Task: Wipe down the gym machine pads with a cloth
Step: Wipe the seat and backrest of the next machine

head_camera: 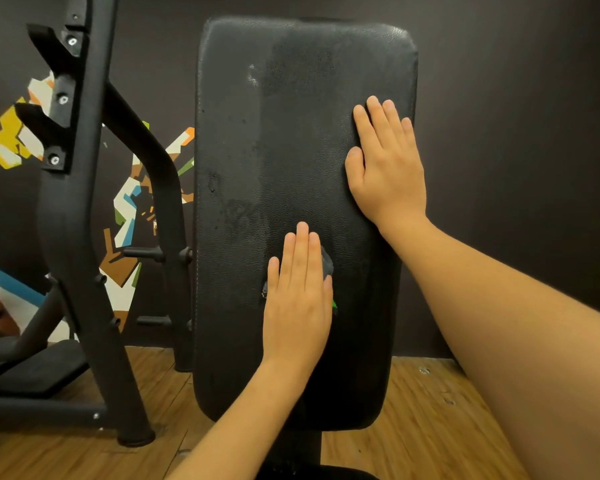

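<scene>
A tall black padded backrest (291, 133) of a gym machine fills the middle of the view, with damp streaks down its centre. My left hand (297, 303) lies flat on its lower middle, pressing a small dark grey cloth (327, 263) against the pad; only the cloth's edges and a green bit show beside my fingers. My right hand (387, 168) rests flat with fingers together on the pad's right edge, higher up, holding nothing.
The machine's black steel frame (80, 202) with bolts and pegs stands to the left. A black footplate (35, 372) lies low on the left. Behind is a dark wall (516, 133) with a colourful mural (11, 136). The floor (426, 410) is wood.
</scene>
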{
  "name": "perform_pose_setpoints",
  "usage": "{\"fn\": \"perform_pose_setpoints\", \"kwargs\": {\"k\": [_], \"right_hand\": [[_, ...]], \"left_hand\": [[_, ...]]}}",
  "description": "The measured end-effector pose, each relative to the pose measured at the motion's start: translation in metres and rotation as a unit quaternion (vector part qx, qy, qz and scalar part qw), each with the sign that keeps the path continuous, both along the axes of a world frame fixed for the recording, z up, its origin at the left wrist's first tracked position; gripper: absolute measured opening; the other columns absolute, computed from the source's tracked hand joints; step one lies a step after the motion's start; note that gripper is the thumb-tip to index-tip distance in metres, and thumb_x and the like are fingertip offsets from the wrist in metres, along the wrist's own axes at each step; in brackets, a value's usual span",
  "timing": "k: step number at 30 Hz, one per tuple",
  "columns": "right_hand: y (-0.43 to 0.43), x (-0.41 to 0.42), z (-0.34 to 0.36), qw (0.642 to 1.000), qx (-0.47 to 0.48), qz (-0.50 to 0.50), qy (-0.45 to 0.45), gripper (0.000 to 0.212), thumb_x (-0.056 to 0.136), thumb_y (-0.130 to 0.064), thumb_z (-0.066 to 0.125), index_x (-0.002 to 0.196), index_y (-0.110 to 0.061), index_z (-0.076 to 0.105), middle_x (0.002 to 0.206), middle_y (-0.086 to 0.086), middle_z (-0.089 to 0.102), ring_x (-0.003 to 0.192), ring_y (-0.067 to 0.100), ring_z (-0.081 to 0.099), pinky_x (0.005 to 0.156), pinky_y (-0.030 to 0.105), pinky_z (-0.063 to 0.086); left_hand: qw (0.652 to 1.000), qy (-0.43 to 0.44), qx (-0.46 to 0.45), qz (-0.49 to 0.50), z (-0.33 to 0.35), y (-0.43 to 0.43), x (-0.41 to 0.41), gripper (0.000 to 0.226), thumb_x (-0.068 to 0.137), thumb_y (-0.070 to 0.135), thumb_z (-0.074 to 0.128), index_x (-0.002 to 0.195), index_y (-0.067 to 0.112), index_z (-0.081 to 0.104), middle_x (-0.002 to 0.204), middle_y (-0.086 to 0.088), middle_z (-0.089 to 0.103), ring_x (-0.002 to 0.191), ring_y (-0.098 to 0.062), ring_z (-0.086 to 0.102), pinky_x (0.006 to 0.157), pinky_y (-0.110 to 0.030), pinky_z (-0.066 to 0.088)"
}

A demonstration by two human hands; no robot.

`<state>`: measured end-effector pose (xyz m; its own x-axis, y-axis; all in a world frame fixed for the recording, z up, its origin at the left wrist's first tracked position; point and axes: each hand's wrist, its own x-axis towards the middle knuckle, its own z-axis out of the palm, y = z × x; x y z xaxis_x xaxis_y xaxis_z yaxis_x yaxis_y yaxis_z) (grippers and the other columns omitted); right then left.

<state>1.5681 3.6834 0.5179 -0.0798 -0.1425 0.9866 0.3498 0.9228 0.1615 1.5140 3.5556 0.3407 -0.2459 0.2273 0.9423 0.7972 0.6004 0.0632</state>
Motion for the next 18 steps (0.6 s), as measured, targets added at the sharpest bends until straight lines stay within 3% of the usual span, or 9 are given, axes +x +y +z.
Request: {"fn": "perform_pose_setpoints", "kwargs": {"k": [7,13,18], "right_hand": [[0.001,-0.001,-0.001,1.000,-0.003,0.001,0.000,0.057,0.104,-0.028,0.033,0.157,-0.010,0.037,0.165,0.011,0.032,0.155,0.029,0.022,0.128,0.043,0.011],[0.002,-0.001,0.000,1.000,-0.003,0.006,0.004,0.057,0.103,-0.028,0.034,0.157,-0.010,0.039,0.165,0.011,0.033,0.155,0.030,0.023,0.128,0.044,0.012],[0.002,-0.004,0.000,1.000,0.003,0.007,0.008,0.056,0.103,-0.028,0.035,0.156,-0.010,0.040,0.164,0.011,0.034,0.155,0.030,0.025,0.127,0.044,0.013]], "left_hand": [[0.998,0.024,-0.056,-0.006,-0.075,-0.012,-0.001,0.059,0.104,0.031,0.032,0.158,0.008,0.025,0.167,-0.012,0.022,0.155,-0.027,0.019,0.119,-0.046,0.031],[1.000,0.010,-0.023,-0.012,-0.057,-0.005,0.004,0.055,0.105,0.027,0.031,0.157,0.008,0.028,0.165,-0.013,0.027,0.153,-0.028,0.024,0.119,-0.049,0.025],[1.000,-0.001,-0.023,-0.017,-0.086,-0.007,0.004,0.059,0.103,0.029,0.034,0.158,0.008,0.023,0.165,-0.014,0.027,0.153,-0.029,0.024,0.123,-0.046,0.026]]}}
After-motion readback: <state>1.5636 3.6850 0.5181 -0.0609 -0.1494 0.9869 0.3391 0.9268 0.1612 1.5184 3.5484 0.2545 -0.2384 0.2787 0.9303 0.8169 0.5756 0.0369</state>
